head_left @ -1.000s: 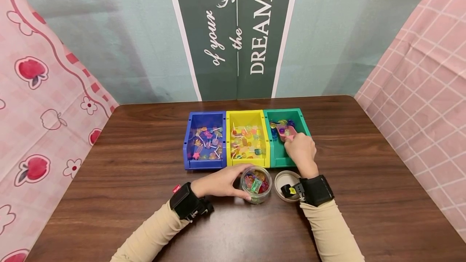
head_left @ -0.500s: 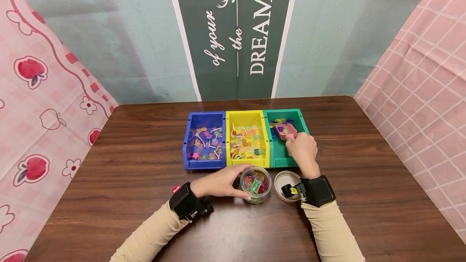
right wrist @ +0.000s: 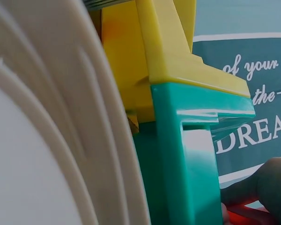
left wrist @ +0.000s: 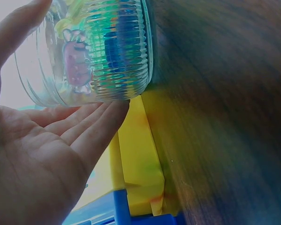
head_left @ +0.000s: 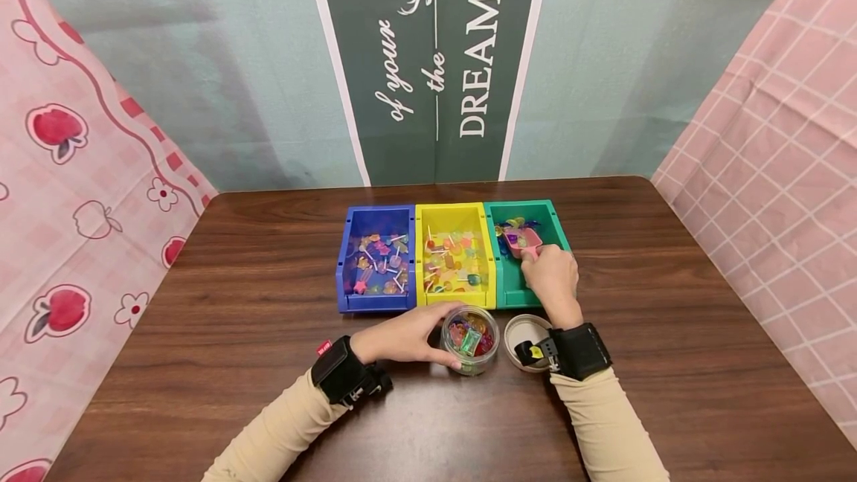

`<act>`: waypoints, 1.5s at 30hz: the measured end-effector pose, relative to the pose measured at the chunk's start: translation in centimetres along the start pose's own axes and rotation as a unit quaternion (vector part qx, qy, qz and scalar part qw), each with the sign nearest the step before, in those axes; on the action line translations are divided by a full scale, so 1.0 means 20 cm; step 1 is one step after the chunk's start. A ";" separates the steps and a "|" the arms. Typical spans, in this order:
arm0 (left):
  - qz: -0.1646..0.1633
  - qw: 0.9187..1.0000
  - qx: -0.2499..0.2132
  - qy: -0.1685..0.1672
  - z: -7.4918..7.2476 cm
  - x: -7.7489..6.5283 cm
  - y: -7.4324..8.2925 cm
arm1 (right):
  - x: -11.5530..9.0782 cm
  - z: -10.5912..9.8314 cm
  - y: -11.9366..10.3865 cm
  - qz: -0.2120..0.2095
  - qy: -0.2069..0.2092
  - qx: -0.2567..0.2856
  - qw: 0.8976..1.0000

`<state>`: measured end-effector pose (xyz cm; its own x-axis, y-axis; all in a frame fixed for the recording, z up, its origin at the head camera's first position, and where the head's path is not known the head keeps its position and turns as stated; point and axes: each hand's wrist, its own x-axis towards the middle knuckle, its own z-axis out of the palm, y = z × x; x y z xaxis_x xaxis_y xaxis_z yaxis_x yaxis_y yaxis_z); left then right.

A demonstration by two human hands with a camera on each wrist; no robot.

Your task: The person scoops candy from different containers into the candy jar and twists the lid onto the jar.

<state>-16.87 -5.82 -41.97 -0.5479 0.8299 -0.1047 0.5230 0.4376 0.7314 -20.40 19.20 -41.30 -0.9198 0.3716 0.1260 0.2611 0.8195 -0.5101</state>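
My right hand [head_left: 552, 280] grips the handle of a small pink scoop [head_left: 526, 241] inside the green bin [head_left: 514, 296]. Shiny trinkets lie in the scoop, with blue and yellow ones [head_left: 504, 245] around it. In the right wrist view only part of that hand [right wrist: 267, 192] shows, and the scoop is hidden. My left hand [head_left: 405, 333] holds a clear ribbed jar [head_left: 472, 369] between thumb and fingers. Colourful trinkets fill the jar, a green gem-like one [head_left: 471, 342] on top. In the left wrist view, a pink candy-shaped piece [left wrist: 77, 63] shows through the jar's wall [left wrist: 147, 51].
Left of the green bin stand a yellow bin [head_left: 458, 299] and a blue bin [head_left: 375, 302], both with lollipop-like charms. The round jar lid [head_left: 518, 333] lies inside up beside the jar, partly under the right wrist strap. A brown table [head_left: 268, 266] bears everything.
The scoop has shifted slightly within the green bin, its bowl turning more upward and showing its contents. My left hand and the jar have stayed put.
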 end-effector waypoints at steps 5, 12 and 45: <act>0.005 1.000 -0.001 0.001 0.00 0.00 0.00 | 0.01 -0.03 0.00 0.018 -0.021 0.020 0.999; 0.006 1.000 -0.003 0.001 0.00 0.00 -0.01 | 0.00 -0.07 0.00 0.007 -0.036 0.041 0.998; 0.010 1.000 -0.007 0.000 0.00 0.00 -0.01 | 0.04 -0.26 0.09 -0.055 -0.144 0.145 0.977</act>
<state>-17.05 -5.87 -42.14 -0.5372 0.8387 -0.0895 0.5246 0.4153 0.7432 -19.19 23.23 -37.78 -0.9929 0.1148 -0.0295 0.0997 0.6738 -0.7322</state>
